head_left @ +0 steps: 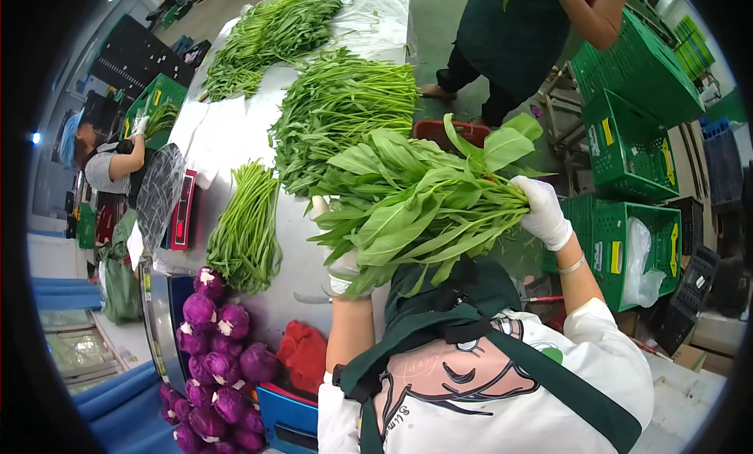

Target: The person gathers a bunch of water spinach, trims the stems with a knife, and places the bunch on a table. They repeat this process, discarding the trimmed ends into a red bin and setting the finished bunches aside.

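Observation:
A leafy bunch of water spinach point(416, 207) is held up in front of my chest, above the table edge. My right hand point(543, 213), in a white glove, is closed round its stem end. My left hand point(343, 267), also gloved, cups the leafy end from the left; leaves cover most of its fingers, and one fingertip shows above. Just beyond the bunch lies a large pile of water spinach point(345, 113) on the metal table point(302, 254). A smaller bundle of greens point(247, 227) rests to the left of my left hand.
Red cabbages point(216, 368) are heaped at the lower left, beside a red cloth point(302, 356) and a blue box point(286, 419). A red scale point(183, 211) stands at the left edge. Green crates point(627, 152) line the right. Two co-workers point(514, 42) point(118, 160) stand nearby.

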Demonstrator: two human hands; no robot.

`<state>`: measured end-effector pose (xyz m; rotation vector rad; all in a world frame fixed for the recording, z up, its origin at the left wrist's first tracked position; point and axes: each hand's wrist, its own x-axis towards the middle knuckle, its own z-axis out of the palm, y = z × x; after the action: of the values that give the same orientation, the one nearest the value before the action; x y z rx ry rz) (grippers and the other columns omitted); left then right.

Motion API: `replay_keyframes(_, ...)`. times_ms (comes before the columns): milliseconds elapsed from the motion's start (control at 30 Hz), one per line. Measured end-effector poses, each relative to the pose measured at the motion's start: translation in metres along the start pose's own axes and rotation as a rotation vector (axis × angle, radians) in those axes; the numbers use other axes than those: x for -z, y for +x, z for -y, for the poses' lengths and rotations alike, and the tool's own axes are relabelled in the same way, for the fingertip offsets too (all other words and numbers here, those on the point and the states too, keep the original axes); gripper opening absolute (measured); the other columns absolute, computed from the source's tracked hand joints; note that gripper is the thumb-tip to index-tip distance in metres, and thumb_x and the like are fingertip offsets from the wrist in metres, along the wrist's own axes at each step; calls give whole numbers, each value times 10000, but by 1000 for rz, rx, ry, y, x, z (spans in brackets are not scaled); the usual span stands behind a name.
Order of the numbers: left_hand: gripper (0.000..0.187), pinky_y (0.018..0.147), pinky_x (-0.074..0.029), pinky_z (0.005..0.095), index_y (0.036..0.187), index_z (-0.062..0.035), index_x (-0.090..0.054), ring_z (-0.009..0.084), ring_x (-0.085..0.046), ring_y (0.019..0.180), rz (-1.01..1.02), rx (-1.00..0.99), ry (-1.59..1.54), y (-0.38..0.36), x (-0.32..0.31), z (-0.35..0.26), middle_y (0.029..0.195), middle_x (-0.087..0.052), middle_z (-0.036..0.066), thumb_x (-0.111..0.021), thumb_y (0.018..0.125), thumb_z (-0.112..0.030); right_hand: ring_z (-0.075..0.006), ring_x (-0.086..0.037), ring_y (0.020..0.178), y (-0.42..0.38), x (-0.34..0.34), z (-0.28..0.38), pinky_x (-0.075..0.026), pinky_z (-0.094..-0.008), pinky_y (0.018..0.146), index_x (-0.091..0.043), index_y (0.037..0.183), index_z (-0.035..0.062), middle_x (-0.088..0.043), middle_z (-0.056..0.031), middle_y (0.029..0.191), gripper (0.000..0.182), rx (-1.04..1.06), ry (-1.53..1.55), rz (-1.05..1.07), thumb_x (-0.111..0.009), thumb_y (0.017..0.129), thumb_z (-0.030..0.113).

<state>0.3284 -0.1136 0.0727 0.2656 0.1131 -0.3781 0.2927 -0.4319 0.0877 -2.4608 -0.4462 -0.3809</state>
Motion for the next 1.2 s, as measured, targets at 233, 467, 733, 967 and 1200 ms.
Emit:
replay_keyframes(233,647,986,-389,457,1319,-90,-451,303,-493,1137,-3,-70,43,0,10,-27,1293,-492,122,-415,901,-582,-328,-579,683,1,5,1,-451,-382,590,-528,860,69,-572,-118,715,268,53,-70,-55,-685,646,32)
replay_keyframes(467,646,1127,-127,515,1402,-82,-348,298,-259,1358,82,-196,73,-13,17,-55,1471,-294,141,-387,927,-518,-331,-589,688,-1,6,-11,-460,-377,592,-531,885,64,-585,-129,722,276,26,-45,-29,-690,660,38)
replay_keyframes(733,527,1098,-243,484,1338,-44,-406,302,-363,1292,-345,-506,639,-15,29,-43,1376,-409,159,-394,952,-402,-410,-597,800,-34,-34,-67,-466,-491,694,-493,1018,93,-629,-210,820,293,-575,-109,286,-591,753,173)
replay_keyframes(967,519,1030,-313,494,1187,-19,-553,351,-500,1145,513,-996,2144,4,-49,71,1248,-520,164,-692,696,-115,-347,-621,692,3,-29,-26,-489,-449,605,-512,958,55,-628,-152,724,244,-335,-351,326,-576,736,132)
replay_keyframes(1200,697,1023,-359,422,1361,1,-385,215,-533,617,461,-1007,2514,47,-55,87,643,-491,39,-628,715,-98,-344,-629,661,58,-6,59,-499,-436,592,-591,799,7,-626,-175,692,186,-24,-313,605,-585,699,164)
